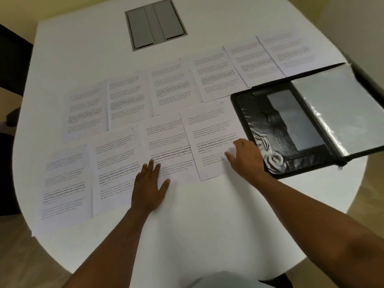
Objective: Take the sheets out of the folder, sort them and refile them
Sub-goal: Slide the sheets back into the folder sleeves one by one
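- Left hand (150, 185) flat, fingers straight, pressing a near-row sheet (166, 150); right hand (247, 157) flat on the sheet marked 10 (209, 138).
- Open folder (307, 119) right, on the bench (207, 225).
- Risk: sliding overlapped sheets could scramble their order.

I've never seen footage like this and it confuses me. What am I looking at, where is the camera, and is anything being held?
There is no machine here: a person wears a camera on the head, looking down at their own arms. On the white table printed sheets are spread in two overlapping rows. An open black folder with clear sleeves lies at the right. The left hand rests flat on one near sheet; the right hand touches the sheet marked 10. Nothing is gripped or lifted.
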Available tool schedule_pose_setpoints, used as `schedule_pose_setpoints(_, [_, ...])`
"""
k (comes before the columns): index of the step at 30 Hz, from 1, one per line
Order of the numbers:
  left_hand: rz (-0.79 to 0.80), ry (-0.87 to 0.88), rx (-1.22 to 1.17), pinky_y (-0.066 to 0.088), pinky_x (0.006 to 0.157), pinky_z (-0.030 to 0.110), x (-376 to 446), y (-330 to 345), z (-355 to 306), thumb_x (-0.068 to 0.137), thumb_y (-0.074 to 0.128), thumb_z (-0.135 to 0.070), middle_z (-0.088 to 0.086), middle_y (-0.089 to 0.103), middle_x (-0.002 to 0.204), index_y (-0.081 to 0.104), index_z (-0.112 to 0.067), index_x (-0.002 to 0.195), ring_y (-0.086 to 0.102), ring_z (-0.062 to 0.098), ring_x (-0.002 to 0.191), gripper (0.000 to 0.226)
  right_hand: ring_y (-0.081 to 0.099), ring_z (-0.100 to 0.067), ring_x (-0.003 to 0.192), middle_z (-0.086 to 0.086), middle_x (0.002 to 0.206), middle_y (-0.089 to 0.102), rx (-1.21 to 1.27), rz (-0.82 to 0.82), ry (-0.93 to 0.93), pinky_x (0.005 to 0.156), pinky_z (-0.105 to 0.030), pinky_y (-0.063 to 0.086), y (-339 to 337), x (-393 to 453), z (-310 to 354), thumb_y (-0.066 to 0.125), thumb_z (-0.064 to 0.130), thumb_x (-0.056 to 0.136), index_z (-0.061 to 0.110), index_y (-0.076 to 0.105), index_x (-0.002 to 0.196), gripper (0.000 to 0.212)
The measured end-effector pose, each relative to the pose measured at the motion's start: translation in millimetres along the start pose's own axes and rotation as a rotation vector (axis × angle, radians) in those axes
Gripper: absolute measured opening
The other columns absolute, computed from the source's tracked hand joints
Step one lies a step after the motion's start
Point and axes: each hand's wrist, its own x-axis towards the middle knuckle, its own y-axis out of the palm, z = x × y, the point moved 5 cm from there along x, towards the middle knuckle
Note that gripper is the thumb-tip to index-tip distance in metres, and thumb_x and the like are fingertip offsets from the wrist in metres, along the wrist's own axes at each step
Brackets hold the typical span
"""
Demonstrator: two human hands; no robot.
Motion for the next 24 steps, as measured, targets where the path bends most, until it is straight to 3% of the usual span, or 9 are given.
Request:
schedule_pose_setpoints(4, [-0.034,0.071,-0.006,-0.001,0.119,0.034,-11.5,-7.5,-32.5,0.089,0.021,-0.064,-0.001,0.002,0.162,0.017,-0.021,0.153,-0.003,0.017,0.149,0.078,0.044,-0.029,0.132,-0.011,0.144,0.047,-0.011,0.061,-0.062,0.111,-0.041,0.035,9.3,-43.6,-2.1,0.054,0.051,0.092,0.011,0.049,0.136,0.059])
schedule_pose_setpoints(8, [-0.048,0.16,-0.015,-0.005,0.118,0.033,-18.2,-10.2,-75.5,0.09,0.02,-0.063,-0.001,0.0,0.162,0.016,-0.021,0.153,-0.006,0.017,0.149,0.077,0.04,-0.026,0.136,-0.009,0.147,0.045,-0.006,0.033,-0.057,0.114,-0.039,0.03,4.5,-78.7,-17.9,0.051,0.053,0.094,0.012,0.047,0.139,0.061])
schedule_pose_setpoints(12, [-0.058,0.223,-0.046,-0.005,0.117,0.033,-19.4,-6.7,-124.8,0.097,0.033,-0.057,0.0,0.003,0.162,0.019,-0.02,0.153,-0.004,0.018,0.149,0.069,0.037,-0.025,0.138,-0.008,0.149,0.043,0.022,-0.014,-0.001,0.115,-0.039,0.028,-14.9,-94.6,-50.0,0.05,0.053,0.095,0.014,0.045,0.141,0.061])
schedule_pose_setpoints(19, [-0.001,0.285,-0.066,-0.001,0.118,0.033,-18.5,9.7,-215.7,0.098,0.037,-0.051,-0.001,0.005,0.162,0.019,-0.019,0.153,-0.001,0.018,0.149,0.066,0.05,-0.023,0.123,-0.003,0.131,0.057,0.046,-0.114,0.05,0.106,-0.039,0.039,-51.5,-92.5,-132.2,0.055,0.053,0.09,0.017,0.053,0.129,0.053])
schedule_pose_setpoints(24, [0.066,0.175,-0.239,0.019,0.116,0.033,-7.3,25.7,-277.7,0.097,0.05,-0.042,0.005,0.03,0.156,0.033,-0.014,0.148,0.025,0.022,0.144,0.061,0.057,-0.024,0.107,-0.002,0.112,0.062,0.183,-0.174,0.167,0.092,-0.042,0.048,-79.2,-73.8,-209.0,0.059,0.047,0.088,0.014,0.058,0.11,0.039])
